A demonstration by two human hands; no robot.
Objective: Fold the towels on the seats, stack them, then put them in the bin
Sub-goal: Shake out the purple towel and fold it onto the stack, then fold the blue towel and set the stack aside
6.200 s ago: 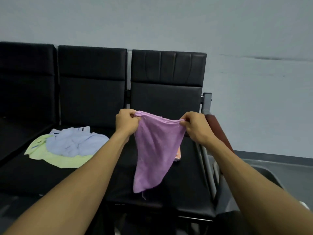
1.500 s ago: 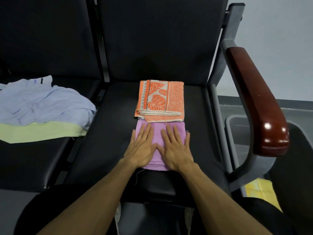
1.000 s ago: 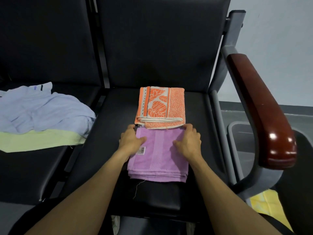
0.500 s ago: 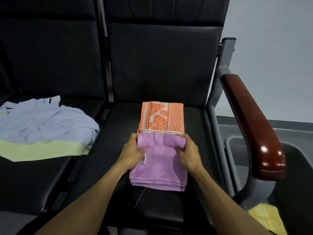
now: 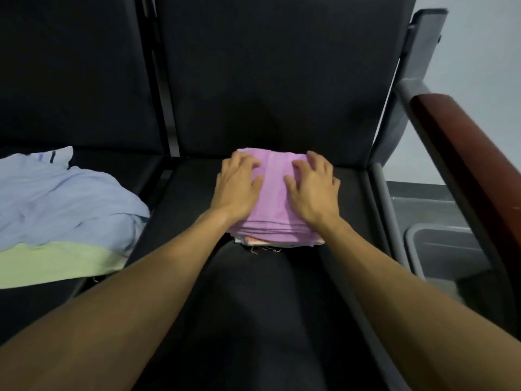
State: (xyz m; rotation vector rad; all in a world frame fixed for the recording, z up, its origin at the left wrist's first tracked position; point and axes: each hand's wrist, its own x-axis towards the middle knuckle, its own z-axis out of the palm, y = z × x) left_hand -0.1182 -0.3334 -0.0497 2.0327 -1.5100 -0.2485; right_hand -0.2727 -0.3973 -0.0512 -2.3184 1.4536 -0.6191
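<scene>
A folded purple towel (image 5: 273, 198) lies on top of the folded orange patterned towel (image 5: 255, 240) on the right black seat (image 5: 253, 292); only a thin orange edge shows beneath its near side. My left hand (image 5: 238, 187) rests flat on the purple towel's left half, fingers spread. On its right half lies my right hand (image 5: 313, 189), palm down, fingers slightly bent and pressing. A crumpled light blue towel (image 5: 64, 198) sits over a pale green towel (image 5: 56, 263) on the middle seat to the left. The grey bin (image 5: 439, 249) stands low at the right, beyond the seat frame.
A dark red wooden armrest (image 5: 465, 165) on a grey metal frame runs along the right side between the seat and the bin. Black seat backs rise behind the towels. A pale wall shows at the upper right.
The purple towel went from hanging unfolded between my hands to folded on the seat. In the last half second both hands carried it forward onto the orange towel and now press it flat.
</scene>
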